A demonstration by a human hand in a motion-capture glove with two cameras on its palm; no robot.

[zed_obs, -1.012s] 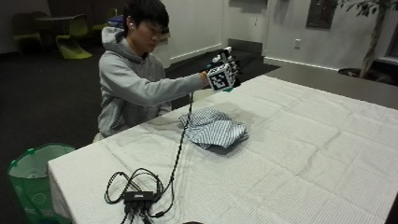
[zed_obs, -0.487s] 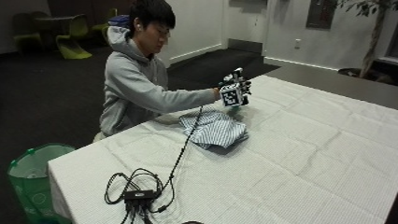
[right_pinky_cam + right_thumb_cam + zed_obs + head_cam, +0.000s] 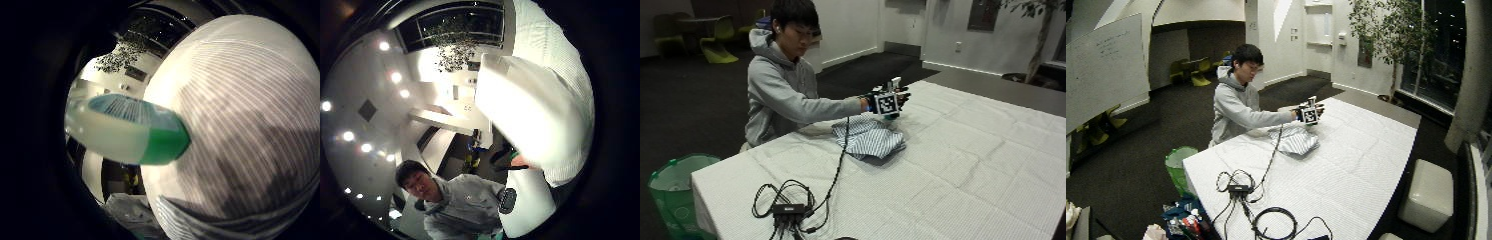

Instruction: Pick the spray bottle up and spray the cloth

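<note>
Your fingers (image 3: 903,95) curl round the spray bottle (image 3: 893,86), which your right hand (image 3: 885,101) holds upright above the surface (image 3: 986,165) (green liquid inside), just over the striped cloth (image 3: 868,140) lying crumpled below.

A person in a grey hoodie (image 3: 1236,107) sits at the far side of a long table (image 3: 1345,165) covered with a white cloth. The gloved right hand (image 3: 1308,113) is raised above the table and holds a spray bottle (image 3: 1312,101), whose white top shows above the hand. Just beside the hand, nearer the person, a crumpled striped cloth (image 3: 1294,141) lies on the table. A green bin (image 3: 1179,162) stands on the floor beside the table's near-left corner. A white stool (image 3: 1427,195) stands beyond the table's right edge.
</note>
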